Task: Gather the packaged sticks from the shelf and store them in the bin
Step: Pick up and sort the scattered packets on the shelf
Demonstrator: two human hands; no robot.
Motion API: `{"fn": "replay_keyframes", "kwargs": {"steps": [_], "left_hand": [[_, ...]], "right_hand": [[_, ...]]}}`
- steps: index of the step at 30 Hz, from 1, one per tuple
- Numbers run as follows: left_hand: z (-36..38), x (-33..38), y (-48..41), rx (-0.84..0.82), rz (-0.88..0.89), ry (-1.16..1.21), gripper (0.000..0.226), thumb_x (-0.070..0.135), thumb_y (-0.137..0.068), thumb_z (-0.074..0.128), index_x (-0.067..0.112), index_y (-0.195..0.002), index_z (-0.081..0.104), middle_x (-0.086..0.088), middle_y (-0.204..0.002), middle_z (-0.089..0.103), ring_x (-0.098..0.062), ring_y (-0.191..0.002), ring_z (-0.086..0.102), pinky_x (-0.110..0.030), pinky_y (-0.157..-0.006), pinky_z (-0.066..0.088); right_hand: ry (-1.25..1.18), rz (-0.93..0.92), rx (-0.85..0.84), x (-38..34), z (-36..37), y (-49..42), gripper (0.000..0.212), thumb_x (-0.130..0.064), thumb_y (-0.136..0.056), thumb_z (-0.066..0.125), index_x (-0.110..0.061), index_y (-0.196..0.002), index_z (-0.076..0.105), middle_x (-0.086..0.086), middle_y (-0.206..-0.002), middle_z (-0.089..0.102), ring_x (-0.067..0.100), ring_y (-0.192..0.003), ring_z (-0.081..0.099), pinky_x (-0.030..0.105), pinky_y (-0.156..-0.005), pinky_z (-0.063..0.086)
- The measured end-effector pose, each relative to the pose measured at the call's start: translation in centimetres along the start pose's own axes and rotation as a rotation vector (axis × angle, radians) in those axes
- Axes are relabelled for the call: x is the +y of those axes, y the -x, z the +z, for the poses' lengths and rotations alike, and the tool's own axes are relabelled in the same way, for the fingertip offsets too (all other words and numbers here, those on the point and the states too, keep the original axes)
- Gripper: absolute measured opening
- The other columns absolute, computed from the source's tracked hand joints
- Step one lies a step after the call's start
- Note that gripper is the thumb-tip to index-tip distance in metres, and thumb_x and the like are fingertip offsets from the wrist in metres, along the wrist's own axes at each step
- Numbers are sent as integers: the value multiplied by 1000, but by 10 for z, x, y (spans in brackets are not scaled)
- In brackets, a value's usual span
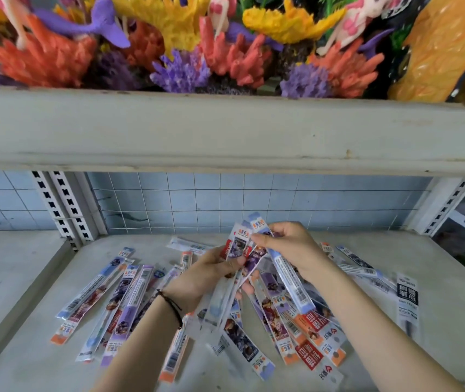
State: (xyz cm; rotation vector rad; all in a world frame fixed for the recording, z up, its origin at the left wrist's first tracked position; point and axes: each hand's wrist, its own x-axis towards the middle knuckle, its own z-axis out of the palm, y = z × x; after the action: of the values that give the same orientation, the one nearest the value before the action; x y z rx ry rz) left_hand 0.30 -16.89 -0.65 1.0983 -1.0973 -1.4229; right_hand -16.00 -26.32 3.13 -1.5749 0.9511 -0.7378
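Several long, flat packaged sticks with colourful printed labels lie scattered across the grey lower shelf (27, 278). One cluster of loose packs (118, 301) lies on the left, another (316, 343) spreads at the centre-right. My left hand (203, 275) grips a bundle of packaged sticks (238, 247) held up above the shelf. My right hand (290, 247) pinches the top of the same bundle, and a long blue-edged pack (290, 281) runs down under its palm. No bin is in view.
The thick front edge of an upper shelf (225, 131) overhangs close above my hands, loaded with colourful plastic coral ornaments (225, 49). White slotted uprights (61, 210) stand at the left and at the right (446, 205). A black-labelled pack (406, 298) lies far right.
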Motion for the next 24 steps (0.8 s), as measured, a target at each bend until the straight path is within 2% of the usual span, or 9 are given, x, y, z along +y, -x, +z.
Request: {"fn": "replay_keyframes", "kwargs": {"steps": [3,5,7,10,14,17,19,21,24], "left_hand": [[6,-3,2,28,0,51,15,8,-90,59,-1,-103,60,-11,-76,70,-18,-56,66,-27,-53,55],[5,-5,3,117,0,118,8,6,-89,59,-1,-93,59,-10,-70,68,-18,-52,63,-26,-53,54],[3,-8,5,222,-11,267,13,6,-89,58,-5,-96,59,-18,-77,70,-22,-58,66,-29,-58,56],[5,-10,8,240,-43,421,25,5,-92,54,-7,-114,55,-27,-105,69,-36,-87,72,-38,-71,60],[15,-10,9,206,-87,357,22,10,-92,56,7,-114,59,-16,-98,74,-29,-83,72,-41,-73,58],[18,-11,9,189,-80,340,24,11,-94,53,6,-117,58,-12,-96,75,-26,-83,72,-36,-69,58],[19,-13,9,194,-66,297,27,13,-95,53,5,-121,57,-12,-98,75,-25,-85,72,-33,-68,57],[17,-15,10,190,-45,245,33,18,-93,57,5,-123,56,-12,-99,74,-24,-85,71,-32,-70,56],[15,-18,11,189,-19,172,44,26,-84,68,9,-123,57,-13,-106,72,-27,-94,69,-40,-84,54]], "right_hand": [[-130,10,82,2,8,0,10,-20,-77,77,-11,-81,74,15,-78,70,18,-73,62,26,-69,47],[-292,34,205,2,7,0,4,-19,-80,73,-15,-81,72,5,-79,70,16,-73,62,27,-70,46],[-401,65,291,4,4,-1,5,-21,-80,73,-17,-82,71,0,-79,69,17,-74,61,28,-71,44],[-426,144,196,3,13,5,9,-24,-77,74,-16,-80,69,0,-76,66,19,-74,59,29,-68,44],[-413,159,142,5,38,9,9,-26,-77,75,-18,-81,74,1,-81,75,20,-78,68,32,-71,49],[-464,188,164,10,46,8,14,-26,-77,76,-14,-84,75,11,-89,75,28,-81,68,41,-79,53],[-471,165,149,13,50,10,17,-23,-79,75,-10,-90,74,17,-97,73,27,-81,67,38,-76,53],[-423,103,128,14,52,12,23,-21,-80,74,-7,-97,70,24,-103,69,23,-76,65,29,-64,54],[-319,61,49,13,46,13,38,-31,-80,71,-21,-114,57,13,-99,66,14,-81,65,19,-60,53]]}}
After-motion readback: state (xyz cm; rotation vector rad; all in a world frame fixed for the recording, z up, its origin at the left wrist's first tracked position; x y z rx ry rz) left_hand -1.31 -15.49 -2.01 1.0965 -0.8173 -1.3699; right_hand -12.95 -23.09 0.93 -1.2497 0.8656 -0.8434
